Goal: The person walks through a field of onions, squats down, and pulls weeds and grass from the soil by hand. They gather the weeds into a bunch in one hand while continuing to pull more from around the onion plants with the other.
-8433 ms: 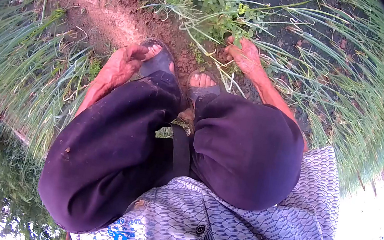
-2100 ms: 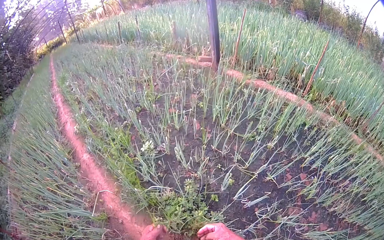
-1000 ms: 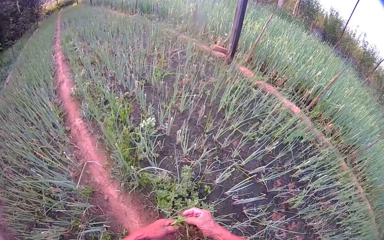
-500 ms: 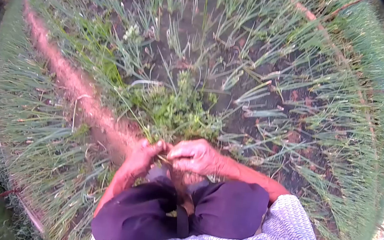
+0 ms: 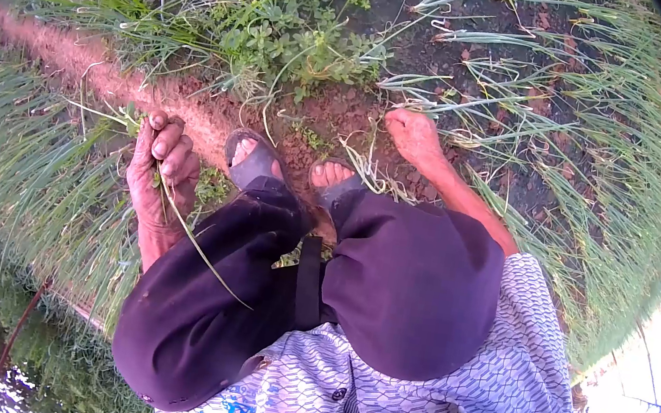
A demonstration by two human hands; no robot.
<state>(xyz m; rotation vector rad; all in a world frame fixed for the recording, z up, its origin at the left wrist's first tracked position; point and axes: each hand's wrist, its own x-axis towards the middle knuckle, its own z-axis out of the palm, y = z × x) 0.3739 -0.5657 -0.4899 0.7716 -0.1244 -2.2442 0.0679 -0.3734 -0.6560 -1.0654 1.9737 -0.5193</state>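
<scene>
My left hand (image 5: 165, 171) is raised over the left side of the bed, fingers curled around a small bunch of weeds (image 5: 129, 121). One long thin stem (image 5: 202, 249) trails from that grip down across my trouser leg. On the other side, my right hand (image 5: 414, 137) is low at the soil, fingers closed beside the onion plants (image 5: 445, 113). Its fingertips are partly hidden, and I cannot make out what is in them. Pale, limp stems (image 5: 370, 166) lie on the soil between that hand and my foot.
My sandalled feet (image 5: 257, 158) stand on a reddish soil ridge (image 5: 57, 46) that runs off to the left. A leafy weed clump (image 5: 302, 46) grows ahead of them. Dense onion rows (image 5: 37, 191) spread on both sides.
My hands were together in front of my knees; now they are apart. The left went left with the weeds, the right went right to the soil. The view has tilted down.
</scene>
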